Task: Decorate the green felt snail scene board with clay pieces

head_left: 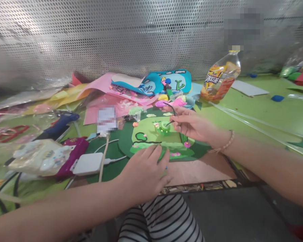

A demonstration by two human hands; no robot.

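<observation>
A green craft picture [138, 129] with a dark green border lies before me, decorated with small clay-like shapes. On it sits a raised green snail-like figure [164, 127] with a spiral on its side. My right hand [192, 124] pinches a thin dark strand [174, 110], whose lower end reaches the figure's spiral. Resting on the picture's near edge is my left hand [147, 169], its fingers stretched and somewhat apart. A green patch shows between those fingers; I cannot tell whether it is a loose piece.
A labelled plastic bottle [218, 80] stands back right. Blue craft pieces [151, 84] and coloured sheets lie behind. At left are a blue glue gun [63, 124], red-handled scissors [12, 133], a white charger [88, 163] with cables. A perforated metal wall [116, 37] bounds the back.
</observation>
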